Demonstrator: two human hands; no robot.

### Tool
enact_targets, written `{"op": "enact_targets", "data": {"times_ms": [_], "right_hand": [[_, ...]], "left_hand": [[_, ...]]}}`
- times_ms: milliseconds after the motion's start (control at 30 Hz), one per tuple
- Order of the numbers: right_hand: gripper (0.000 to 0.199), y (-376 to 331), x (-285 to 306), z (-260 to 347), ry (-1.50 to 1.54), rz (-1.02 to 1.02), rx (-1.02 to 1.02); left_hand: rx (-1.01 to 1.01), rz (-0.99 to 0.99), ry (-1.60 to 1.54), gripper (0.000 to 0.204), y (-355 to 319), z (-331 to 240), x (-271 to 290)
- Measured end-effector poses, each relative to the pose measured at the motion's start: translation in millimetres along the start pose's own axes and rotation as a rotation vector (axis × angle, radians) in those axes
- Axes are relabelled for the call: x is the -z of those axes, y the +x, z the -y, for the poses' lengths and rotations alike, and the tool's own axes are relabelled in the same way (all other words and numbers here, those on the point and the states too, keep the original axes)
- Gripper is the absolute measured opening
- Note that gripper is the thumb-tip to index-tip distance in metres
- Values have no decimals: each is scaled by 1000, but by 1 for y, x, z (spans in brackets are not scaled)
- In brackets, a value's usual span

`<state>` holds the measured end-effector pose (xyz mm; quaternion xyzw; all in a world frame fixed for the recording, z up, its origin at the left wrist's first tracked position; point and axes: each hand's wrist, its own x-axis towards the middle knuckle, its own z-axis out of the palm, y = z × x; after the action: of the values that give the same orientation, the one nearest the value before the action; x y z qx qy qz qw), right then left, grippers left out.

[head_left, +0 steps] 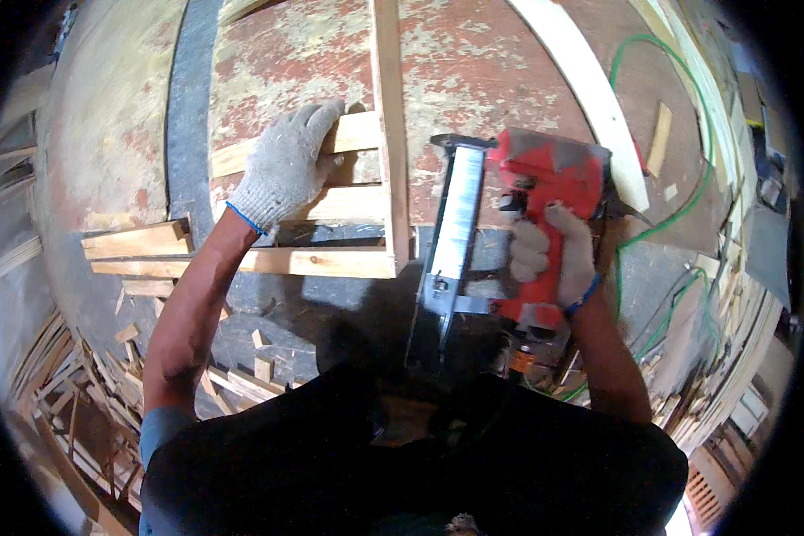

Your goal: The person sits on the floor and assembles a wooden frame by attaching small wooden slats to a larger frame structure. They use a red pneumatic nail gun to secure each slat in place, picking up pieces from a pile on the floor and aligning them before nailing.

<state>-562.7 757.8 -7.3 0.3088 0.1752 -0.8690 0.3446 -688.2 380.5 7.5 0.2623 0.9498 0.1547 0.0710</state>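
right hand (558, 255): gloved, fingers wrapped tight round the grip of the red nail gun (545, 179), held just above the bench.
nail gun: body far of the hand, long silver magazine (456, 232) running near-to-far on its left side; nose end at the far tip, close to the frame's upright strip. Green hose (679, 214) trails off right.
left hand (286, 165): gloved, palm down, fingers spread flat on a cross slat (353, 134) of the wooden frame, pressing, not gripping anything.
wooden frame (330, 261): pale slats lying left-right, joined at their right ends to one upright strip (389, 125) running near-to-far. Sits on the worn red-painted bench top (473, 62).
key relation: upright strip lies between the two hands; gun is just right of it, magazine roughly parallel to it. Right hand is the nearer one to the joint line; left hand holds the slats from the left.
around: loose wood offcuts (138, 241) stacked left, scrap pile (80, 393) on the floor near-left, a white curved strip (590, 89) far right.
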Motion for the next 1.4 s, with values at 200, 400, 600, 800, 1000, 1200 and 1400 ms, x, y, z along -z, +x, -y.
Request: {"op": "enact_targets", "data": {"times_ms": [200, 400, 600, 800, 1000, 1200, 1400], "right_hand": [[35, -19, 20, -22, -348, -366, 204], [50, -84, 27, -8, -1508, -905, 705], [53, -93, 25, -21, -1747, -1311, 626], [51, -88, 129, -2, -1491, -1171, 430], [47, -125, 70, 14, -1692, -1239, 548], [44, -157, -47, 54, -2009, -1332, 764], [35, -120, -213, 36, -1990, -899, 1104]], "left_hand": [[107, 0, -198, 51, 13, -9, -9], [26, -155, -208, 55, 5, 2, 11], [136, -198, -466, 60, 5, -11, 68], [156, -525, -916, 61, 8, -12, 104], [215, -667, -1190, 64, -14, -17, 115], [331, -638, -842, 62, -30, -6, 83], [224, -654, -909, 54, -4, -15, 84]]}}
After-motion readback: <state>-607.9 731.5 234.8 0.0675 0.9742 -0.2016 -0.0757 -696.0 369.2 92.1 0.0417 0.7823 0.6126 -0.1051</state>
